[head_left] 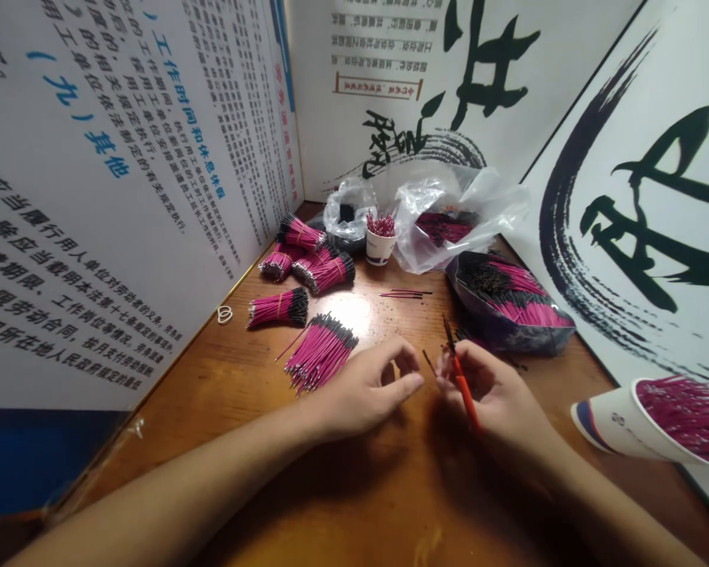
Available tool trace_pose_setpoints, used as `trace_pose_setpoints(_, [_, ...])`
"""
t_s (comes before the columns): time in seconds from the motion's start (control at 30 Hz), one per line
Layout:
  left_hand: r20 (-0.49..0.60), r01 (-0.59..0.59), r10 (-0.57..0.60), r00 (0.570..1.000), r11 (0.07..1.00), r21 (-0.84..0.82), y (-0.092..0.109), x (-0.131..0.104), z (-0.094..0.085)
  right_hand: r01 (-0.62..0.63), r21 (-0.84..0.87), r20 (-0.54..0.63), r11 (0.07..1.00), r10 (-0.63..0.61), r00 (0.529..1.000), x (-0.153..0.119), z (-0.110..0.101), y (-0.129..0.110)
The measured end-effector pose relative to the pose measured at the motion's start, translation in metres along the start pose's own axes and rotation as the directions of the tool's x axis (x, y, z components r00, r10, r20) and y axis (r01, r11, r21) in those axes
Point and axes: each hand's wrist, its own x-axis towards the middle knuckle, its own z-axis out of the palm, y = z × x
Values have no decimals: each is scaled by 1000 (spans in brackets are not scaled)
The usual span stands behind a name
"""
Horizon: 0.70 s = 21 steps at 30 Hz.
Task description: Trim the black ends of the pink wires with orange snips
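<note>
My left hand (384, 382) hovers over the middle of the table, fingers curved, with a gap between thumb and fingertips and nothing visible in it. To its left lies a loose pile of magenta wires with black ends (322, 354). My right hand (499, 394) is closed around a tool with orange handles (465, 390) and a dark narrow tip pointing away; its exact kind is unclear. A short thin dark piece (429, 363) sticks out from the right fingertips toward my left hand.
Rubber-banded wire bundles (279, 308) lie at the left. Behind stand a paper cup (380, 250) of wires and clear plastic bags (410, 236). A dark bag (508, 335) of wires is at right, near a tilted cup (611, 417). Printed panels (171, 157) enclose the wooden table (366, 504).
</note>
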Motion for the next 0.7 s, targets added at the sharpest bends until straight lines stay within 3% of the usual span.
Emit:
trace_pose_setpoints(0.1, [-35, -56, 53, 998, 996, -67, 1, -2, 8, 9, 110, 43, 994, -14, 999, -7, 13, -6])
trace_pose_setpoints(0.2, [-69, -66, 59, 996, 993, -102, 2, -2, 7, 5, 91, 69, 996, -11, 998, -10, 17, -4])
trace_pose_setpoints(0.33, [-113, 21, -51, 992, 966, -257, 2, 1, 2, 62, -150, 61, 987, -54, 997, -10, 10, 2])
trace_pose_setpoints(0.47, [-189, 15, -85, 978, 939, -343, -3, 4, -4, 121, -463, 99, 878, -84, 992, -6, 0, 2])
trace_pose_setpoints(0.7, [-186, -31, -40, 982, 931, -365, -8, 5, -9, 141, -515, 122, 846, -90, 988, -5, -4, -3])
